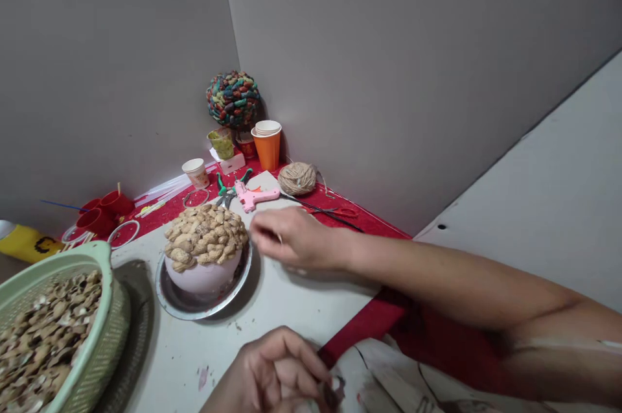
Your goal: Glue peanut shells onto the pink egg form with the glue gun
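A pale pink ball (204, 280), its upper part covered with peanut shells (207, 238), rests in a metal bowl (165, 296). Just right of the bowl is my right hand (291, 238), fingers curled in and slightly blurred; what they hold, if anything, is hidden. Behind this hand a pink glue gun (255, 196) lies on the board. At the bottom of the view my left hand (282, 367) is turned partly palm up with bent fingers. A small dark piece shows at its fingertips, too unclear to name.
At left stands a green basket (109, 290) of peanut shells. Farther back are red cups (97, 222), a paper cup (195, 173), green-handled pliers (226, 192), orange cups (267, 147), a twine ball (297, 178) and a multicoloured ball (234, 98). Grey walls (379, 76) enclose the table.
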The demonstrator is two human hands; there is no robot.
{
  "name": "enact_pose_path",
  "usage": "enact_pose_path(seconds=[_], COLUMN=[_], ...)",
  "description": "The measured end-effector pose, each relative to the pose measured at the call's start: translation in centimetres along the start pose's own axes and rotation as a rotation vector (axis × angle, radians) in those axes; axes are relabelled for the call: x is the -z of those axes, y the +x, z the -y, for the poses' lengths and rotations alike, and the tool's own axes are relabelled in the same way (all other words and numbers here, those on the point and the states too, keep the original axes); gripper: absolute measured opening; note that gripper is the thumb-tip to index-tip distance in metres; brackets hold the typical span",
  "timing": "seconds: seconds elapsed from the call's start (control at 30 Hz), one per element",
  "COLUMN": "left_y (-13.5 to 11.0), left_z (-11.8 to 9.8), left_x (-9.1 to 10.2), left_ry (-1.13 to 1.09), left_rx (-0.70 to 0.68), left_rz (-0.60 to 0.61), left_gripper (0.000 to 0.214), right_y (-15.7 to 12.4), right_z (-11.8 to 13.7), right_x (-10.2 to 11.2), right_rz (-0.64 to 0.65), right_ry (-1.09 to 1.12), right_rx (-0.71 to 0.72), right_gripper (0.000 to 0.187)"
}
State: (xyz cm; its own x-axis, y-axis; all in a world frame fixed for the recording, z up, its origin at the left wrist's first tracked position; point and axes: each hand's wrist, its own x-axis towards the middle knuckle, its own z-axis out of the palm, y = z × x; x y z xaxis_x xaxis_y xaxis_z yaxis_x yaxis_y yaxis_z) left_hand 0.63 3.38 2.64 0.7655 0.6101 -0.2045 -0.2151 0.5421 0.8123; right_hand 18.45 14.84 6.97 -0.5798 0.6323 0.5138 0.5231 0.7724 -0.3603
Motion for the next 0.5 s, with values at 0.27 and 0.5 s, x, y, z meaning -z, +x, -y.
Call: enact_pose_path(seconds=[0.27,0.5], left_y=[1.3,1.0], left_z=[0.7,0.4], left_x=[1.5,0.8], left_ry=[0.066,0.375], left_rx=[-0.003,0.067], left_rz=[-0.192,-0.245], left_gripper=[0.038,0.060], right_y=[4.5,6.9], right_z=[-6.8,-9.6], right_x=[1.5,-1.8], right_rz=[0.170,0.491], right_ry=[-0.251,-0.386], right_rx=[-0.303,-0.328], right_gripper=[0.024,0.031])
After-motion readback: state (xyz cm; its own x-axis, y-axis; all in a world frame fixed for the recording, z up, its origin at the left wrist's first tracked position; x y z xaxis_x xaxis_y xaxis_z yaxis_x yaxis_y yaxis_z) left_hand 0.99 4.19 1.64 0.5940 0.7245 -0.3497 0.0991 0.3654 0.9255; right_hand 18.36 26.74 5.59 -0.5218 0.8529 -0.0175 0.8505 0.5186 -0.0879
